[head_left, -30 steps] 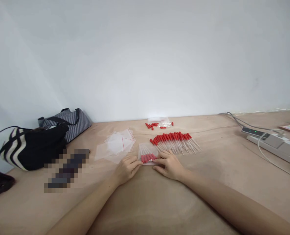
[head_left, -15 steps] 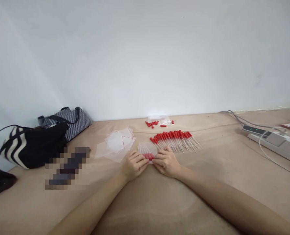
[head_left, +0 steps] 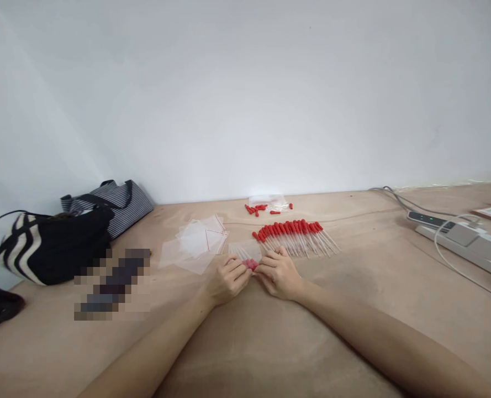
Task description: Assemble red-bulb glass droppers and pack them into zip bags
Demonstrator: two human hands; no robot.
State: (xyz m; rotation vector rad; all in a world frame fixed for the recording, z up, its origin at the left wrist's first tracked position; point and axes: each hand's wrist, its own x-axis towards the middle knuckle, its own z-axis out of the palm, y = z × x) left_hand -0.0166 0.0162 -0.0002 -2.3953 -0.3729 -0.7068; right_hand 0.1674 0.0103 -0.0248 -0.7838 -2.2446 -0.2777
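Observation:
A clear plastic bag [head_left: 245, 250] lies between my hands, with several red-bulbed droppers [head_left: 250, 263] inside, their bulbs toward me. My left hand [head_left: 229, 279] pinches the bag's near left edge, fingers curled. On the near right edge, my right hand [head_left: 279, 275] pinches too, thumb and fingers closed together. Just beyond my right hand lies a row of loose droppers [head_left: 295, 235] with red bulbs and thin pale stems. Left of the bag, flat clear bags [head_left: 198, 240] with red lines are spread in an overlapping pile.
Loose red bulbs [head_left: 255, 209] and another clear bag [head_left: 267, 201] lie near the wall. A black bag [head_left: 75, 243], a striped bag [head_left: 123, 210] and a blurred-out dark object [head_left: 116, 284] are at left. A power strip [head_left: 464, 249] with cables stands at right.
My hands have drawn slightly closer together at the bag's near edge, and less of the red bulbs shows between them. The whole view has shifted a little.

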